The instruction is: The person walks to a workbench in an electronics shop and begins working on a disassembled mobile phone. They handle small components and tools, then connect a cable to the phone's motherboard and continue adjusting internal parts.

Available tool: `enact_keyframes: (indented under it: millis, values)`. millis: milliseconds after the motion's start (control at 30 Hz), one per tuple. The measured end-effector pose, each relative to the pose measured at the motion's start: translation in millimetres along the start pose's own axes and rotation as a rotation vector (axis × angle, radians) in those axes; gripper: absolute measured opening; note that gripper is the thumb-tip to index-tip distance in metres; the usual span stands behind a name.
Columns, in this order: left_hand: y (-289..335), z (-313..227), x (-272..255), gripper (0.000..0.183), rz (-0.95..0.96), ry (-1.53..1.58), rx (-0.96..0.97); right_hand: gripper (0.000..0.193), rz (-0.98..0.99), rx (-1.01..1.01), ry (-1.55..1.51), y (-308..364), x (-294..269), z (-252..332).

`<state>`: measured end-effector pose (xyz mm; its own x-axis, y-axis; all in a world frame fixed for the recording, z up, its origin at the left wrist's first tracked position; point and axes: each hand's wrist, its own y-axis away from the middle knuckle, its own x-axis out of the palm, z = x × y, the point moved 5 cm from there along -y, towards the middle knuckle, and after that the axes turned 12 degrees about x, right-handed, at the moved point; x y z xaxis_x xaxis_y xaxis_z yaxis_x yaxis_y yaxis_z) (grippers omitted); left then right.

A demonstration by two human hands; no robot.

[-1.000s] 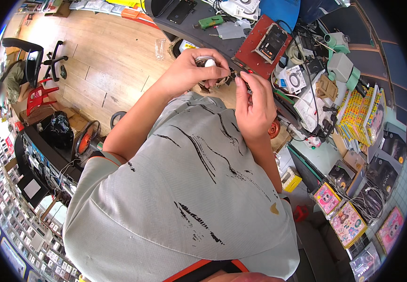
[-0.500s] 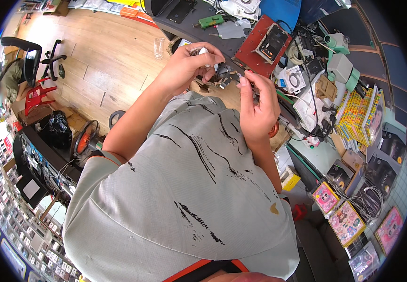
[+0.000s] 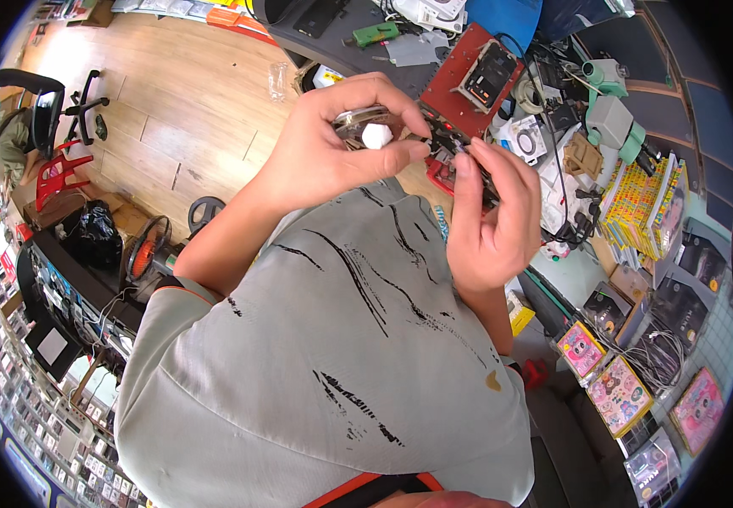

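My left hand [image 3: 303, 152] is closed in a pinch, its thumb and index finger meeting on a small dark piece [image 3: 418, 138] too small to name. In the curl of that hand show a white faceted piece [image 3: 376, 135] and a brownish, glassy rounded thing, partly hidden by the fingers. Close by on the right, my right hand [image 3: 500, 222] has its thumb and index fingertips together at a small dark part. What that part is, I cannot make out. Both hands are raised in front of my grey shirt, fingertips a short gap apart.
Beyond my hands, a red board [image 3: 444, 91] bears an opened phone [image 3: 492, 76]. A green tool [image 3: 376, 35] lies on the dark bench. To the right are a microscope [image 3: 614, 123], cables and a stack of yellow booklets [image 3: 641, 207]. Chairs stand far left.
Both hands have come nearer to me and shifted right. The left hand has turned, so the white piece shows more plainly. Its fingertips are now closer to the right hand's.
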<state>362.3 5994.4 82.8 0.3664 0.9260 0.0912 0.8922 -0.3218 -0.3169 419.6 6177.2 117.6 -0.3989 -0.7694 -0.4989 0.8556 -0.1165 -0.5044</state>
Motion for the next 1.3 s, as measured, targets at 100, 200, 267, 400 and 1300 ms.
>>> enact_keyframes:
  millis: [100, 200, 267, 400, 1300]
  values:
    - [-1, -15, 0, 0.023, 0.020, -0.065, 0.132, 0.028, -0.006, -0.056, 0.051, -7, -8, 14]
    - [-5, -27, 1, 0.028, 0.028, -0.122, 0.269, 0.029, 0.004, -0.064, 0.073, -9, -11, 23]
    - [-6, -32, 0, 0.030, 0.030, -0.156, 0.315, 0.029, 0.006, -0.071, 0.073, -9, -12, 24]
    - [-11, -40, -1, 0.034, 0.025, -0.256, 0.442, 0.030, 0.003, -0.093, 0.033, -8, -10, 25]
    - [-5, -9, -10, 0.012, -0.008, 0.141, 0.141, 0.026, -0.039, 0.175, -0.217, 0, -12, -1]
